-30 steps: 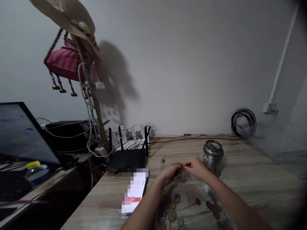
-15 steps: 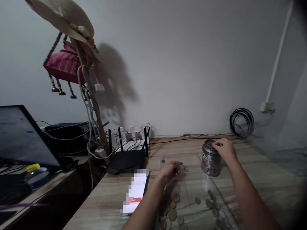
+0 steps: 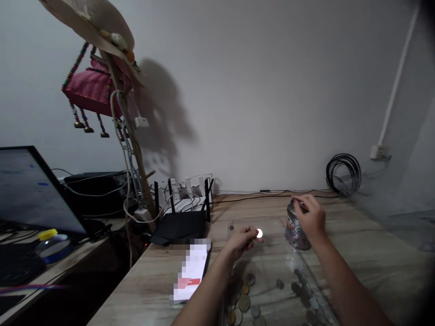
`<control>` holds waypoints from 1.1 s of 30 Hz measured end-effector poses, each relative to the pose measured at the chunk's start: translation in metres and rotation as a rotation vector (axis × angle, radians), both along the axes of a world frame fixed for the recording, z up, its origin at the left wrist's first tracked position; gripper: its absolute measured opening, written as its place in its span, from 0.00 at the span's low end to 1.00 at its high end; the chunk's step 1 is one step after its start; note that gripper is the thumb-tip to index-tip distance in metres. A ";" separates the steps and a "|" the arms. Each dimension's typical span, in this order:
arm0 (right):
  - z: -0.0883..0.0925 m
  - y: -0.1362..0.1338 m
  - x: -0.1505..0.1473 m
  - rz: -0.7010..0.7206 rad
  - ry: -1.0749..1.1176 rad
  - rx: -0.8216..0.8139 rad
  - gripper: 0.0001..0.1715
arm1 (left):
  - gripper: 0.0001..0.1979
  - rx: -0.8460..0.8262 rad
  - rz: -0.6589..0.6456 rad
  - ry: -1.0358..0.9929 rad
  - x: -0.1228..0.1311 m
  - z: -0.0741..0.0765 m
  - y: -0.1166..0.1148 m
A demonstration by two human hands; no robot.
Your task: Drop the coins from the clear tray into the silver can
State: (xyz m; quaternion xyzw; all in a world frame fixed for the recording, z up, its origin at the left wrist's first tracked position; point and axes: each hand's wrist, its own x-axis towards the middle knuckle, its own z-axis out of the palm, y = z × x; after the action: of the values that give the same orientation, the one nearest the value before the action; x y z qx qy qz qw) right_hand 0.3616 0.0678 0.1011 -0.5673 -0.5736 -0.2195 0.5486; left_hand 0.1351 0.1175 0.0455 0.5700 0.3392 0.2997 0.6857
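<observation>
**Colours on the wood-grain table**

The coin (image 3: 259, 233) glares bright white. The tin (image 3: 295, 232) is silver metal with a printed band of red, white and purple. The loose coins (image 3: 244, 302) mix gold and dull silver. The table (image 3: 356, 253) shows pale grey-brown wood grain in long streaks. The router (image 3: 178, 225) and the coiled cable (image 3: 344, 172) are black. The woven bag (image 3: 91, 88) is deep pink with multicoloured bead strings, and the bottle cap (image 3: 47, 233) is yellow.

No writing can be read anywhere: the printed wrap on the tin (image 3: 295, 236) under the right hand (image 3: 311, 218) is too blurred to make out, the white-and-red card (image 3: 190, 270) on the surface (image 3: 360, 256) is blotted into squares, and the monitor (image 3: 30, 190) at left shows only faint smudges.
</observation>
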 end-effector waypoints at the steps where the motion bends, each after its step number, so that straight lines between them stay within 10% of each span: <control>1: -0.002 -0.002 -0.015 0.110 -0.048 -0.044 0.13 | 0.18 0.009 0.009 -0.002 0.000 0.001 0.000; 8: -0.040 0.007 -0.071 0.547 -0.344 -0.479 0.06 | 0.18 0.051 0.020 -0.023 -0.001 -0.001 0.000; 21: -0.003 0.011 0.031 -0.140 -0.050 -0.066 0.13 | 0.21 -0.259 -0.028 -0.084 -0.001 0.000 0.001; 33: -0.026 0.033 0.075 -0.181 0.144 -0.224 0.15 | 0.20 -0.148 -0.045 0.000 0.000 -0.002 -0.001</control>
State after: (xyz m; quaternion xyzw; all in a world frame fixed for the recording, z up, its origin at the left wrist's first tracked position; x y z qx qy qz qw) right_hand 0.4362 0.1008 0.0749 -0.6888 -0.5000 -0.1614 0.4995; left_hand 0.1351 0.1166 0.0434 0.5253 0.3478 0.2585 0.7323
